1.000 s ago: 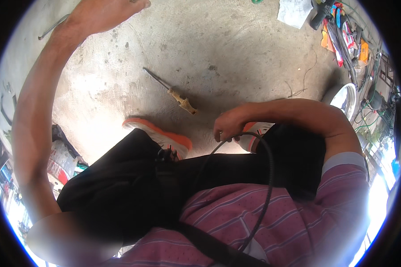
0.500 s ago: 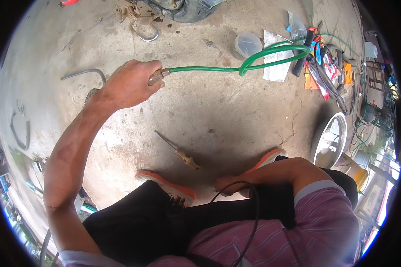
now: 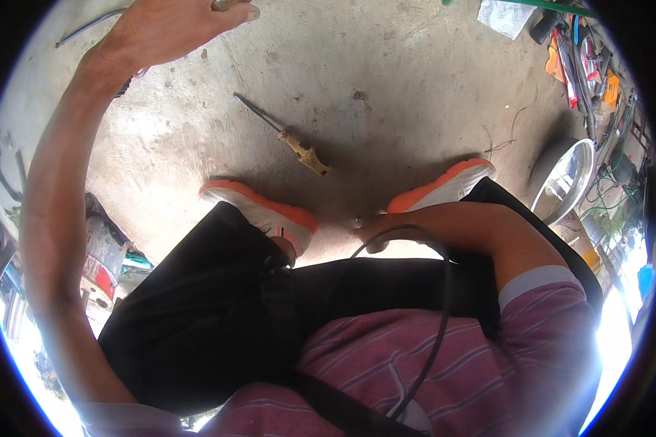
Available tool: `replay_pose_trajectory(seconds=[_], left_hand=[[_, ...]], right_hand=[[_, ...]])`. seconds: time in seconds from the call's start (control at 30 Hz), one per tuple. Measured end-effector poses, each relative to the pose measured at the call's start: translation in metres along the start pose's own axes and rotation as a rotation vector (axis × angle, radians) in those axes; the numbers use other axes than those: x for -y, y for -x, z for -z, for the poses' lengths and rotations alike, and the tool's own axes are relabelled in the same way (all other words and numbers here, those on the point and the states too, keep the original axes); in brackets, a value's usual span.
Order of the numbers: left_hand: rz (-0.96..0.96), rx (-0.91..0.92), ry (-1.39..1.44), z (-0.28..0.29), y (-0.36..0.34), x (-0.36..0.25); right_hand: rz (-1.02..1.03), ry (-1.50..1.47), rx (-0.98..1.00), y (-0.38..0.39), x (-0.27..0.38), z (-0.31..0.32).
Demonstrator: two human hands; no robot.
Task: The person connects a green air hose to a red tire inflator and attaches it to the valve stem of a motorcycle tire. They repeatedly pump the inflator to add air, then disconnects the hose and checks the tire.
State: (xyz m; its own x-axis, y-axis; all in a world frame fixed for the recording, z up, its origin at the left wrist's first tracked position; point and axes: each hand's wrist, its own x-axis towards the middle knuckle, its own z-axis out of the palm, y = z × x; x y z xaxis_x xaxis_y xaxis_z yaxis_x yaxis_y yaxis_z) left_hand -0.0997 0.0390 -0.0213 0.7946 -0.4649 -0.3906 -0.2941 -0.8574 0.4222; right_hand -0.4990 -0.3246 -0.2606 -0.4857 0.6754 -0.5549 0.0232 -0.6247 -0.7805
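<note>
My left hand [image 3: 171, 29] reaches to the top edge at the upper left, its fingers closed around the metal coupling [image 3: 224, 4] of a green hose. The picture's edge cuts off much of the coupling; a stretch of the green hose [image 3: 554, 7] shows at the top right. My right hand [image 3: 376, 234] is low between my shoes, closed, with a small shiny bit by its fingertips that I cannot make out. On the concrete floor in front of me lies a screwdriver [image 3: 293, 143] with a worn yellowish handle, touched by neither hand.
A round metal rim [image 3: 582, 175] stands at the right. Beyond it lie orange packets [image 3: 611, 89], tools and cables. A white sheet [image 3: 504, 17] lies at the upper right, a bent metal rod [image 3: 87, 28] at the upper left. A black cable [image 3: 446, 306] loops over my lap.
The view has tipped toward me, so the floor things sit higher in the picture. My left hand, still on the coupling, has gone to the top edge. The clear tub has left the view.
</note>
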Motion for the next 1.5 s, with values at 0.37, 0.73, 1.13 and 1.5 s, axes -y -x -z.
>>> replay_pose_trajectory(seconds=[0.37,0.73,1.13,1.5], left_hand=[[0.066,0.089,0.023,0.016,-0.002,-0.005],[-0.07,-0.049,0.015,0.024,0.0,-0.007],[-0.304,0.054,0.072,-0.064,0.007,-0.004],[-0.239,-0.052,0.334,-0.024,0.035,0.007]], right_hand=[[0.008,0.315,-0.585,0.08,0.062,0.101],[-0.046,0.187,-1.598,0.233,0.146,0.37],[0.358,0.813,-1.224,0.244,0.286,0.275],[-0.008,-0.264,-0.874,0.231,0.253,0.318]])
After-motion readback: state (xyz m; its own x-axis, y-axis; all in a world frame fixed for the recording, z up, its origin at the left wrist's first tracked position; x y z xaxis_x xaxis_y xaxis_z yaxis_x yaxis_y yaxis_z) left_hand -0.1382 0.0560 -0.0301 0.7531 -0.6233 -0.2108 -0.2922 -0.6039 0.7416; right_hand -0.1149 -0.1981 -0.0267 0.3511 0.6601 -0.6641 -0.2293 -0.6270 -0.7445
